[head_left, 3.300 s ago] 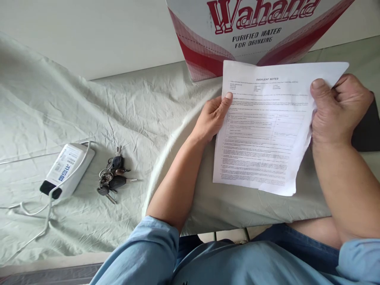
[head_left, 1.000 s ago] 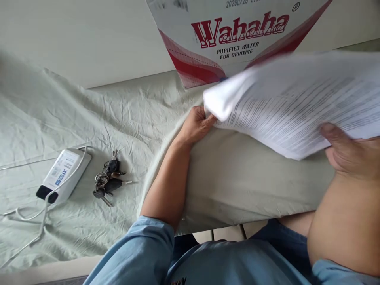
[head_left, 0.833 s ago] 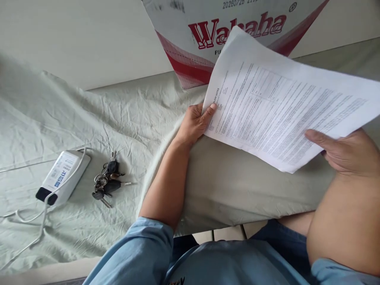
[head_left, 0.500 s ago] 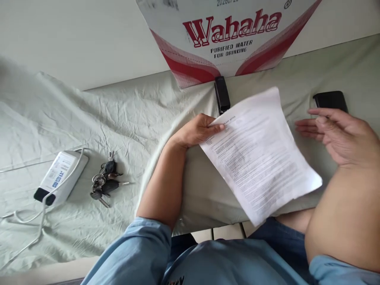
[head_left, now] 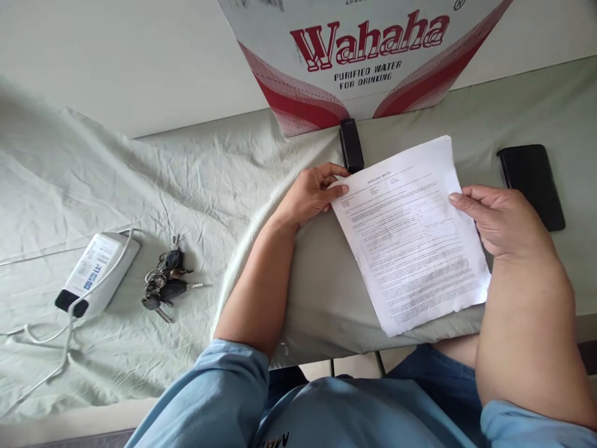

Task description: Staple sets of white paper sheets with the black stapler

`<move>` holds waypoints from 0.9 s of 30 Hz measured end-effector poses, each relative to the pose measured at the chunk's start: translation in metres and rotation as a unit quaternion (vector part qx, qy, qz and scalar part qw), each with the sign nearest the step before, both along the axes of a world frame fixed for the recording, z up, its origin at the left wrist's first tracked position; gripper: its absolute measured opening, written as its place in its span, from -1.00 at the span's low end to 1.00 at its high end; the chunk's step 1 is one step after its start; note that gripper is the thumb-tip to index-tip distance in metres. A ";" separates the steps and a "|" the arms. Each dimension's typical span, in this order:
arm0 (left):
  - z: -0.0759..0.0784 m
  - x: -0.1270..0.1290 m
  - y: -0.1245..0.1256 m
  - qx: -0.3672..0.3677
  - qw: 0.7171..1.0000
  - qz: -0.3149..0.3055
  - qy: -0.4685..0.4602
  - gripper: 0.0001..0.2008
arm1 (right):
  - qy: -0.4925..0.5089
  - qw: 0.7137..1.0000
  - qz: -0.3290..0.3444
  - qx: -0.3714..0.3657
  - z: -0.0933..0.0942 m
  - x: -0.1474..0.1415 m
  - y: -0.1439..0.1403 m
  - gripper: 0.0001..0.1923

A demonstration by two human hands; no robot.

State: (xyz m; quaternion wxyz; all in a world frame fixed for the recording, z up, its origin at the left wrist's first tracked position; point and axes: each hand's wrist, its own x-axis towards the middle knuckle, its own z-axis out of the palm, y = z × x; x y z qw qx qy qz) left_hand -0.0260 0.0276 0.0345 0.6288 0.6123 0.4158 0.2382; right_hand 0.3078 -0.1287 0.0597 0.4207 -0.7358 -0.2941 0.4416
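Printed paper sheets (head_left: 415,242), apparently a few stacked together, are held just above the cloth in front of me. My left hand (head_left: 314,194) pinches their upper left corner, thumb on the printed face. At the right edge, my right hand (head_left: 501,218) grips the paper between thumb and fingers; most of those fingers are hidden behind it. Just beyond the left fingertips lies a black stapler-like object (head_left: 351,146). To the right of my right hand rests a black wallet or phone case (head_left: 536,186).
A Wahaha water carton (head_left: 364,62) stands against the wall at the back. On the left lie a bunch of keys (head_left: 166,280) and a white box-shaped device (head_left: 96,274) with a pale cable (head_left: 65,358). A wrinkled green cloth (head_left: 177,168) covers the surface.
My right hand has moved left, away from the black case, and taken hold of the paper's right edge. The sheets have flattened and turned slightly, so the print shows more clearly.
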 end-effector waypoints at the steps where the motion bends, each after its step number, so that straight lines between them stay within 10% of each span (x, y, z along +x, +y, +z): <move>1: -0.002 0.001 0.001 0.000 1.000 0.002 0.000 -0.67 | 0.000 1.000 -0.015 0.005 -0.001 0.001 0.000 -0.42; 27: 0.006 0.009 -0.002 0.000 0.996 0.088 -0.019 -0.67 | 0.002 0.997 -0.072 0.000 -0.005 0.012 0.000 -0.50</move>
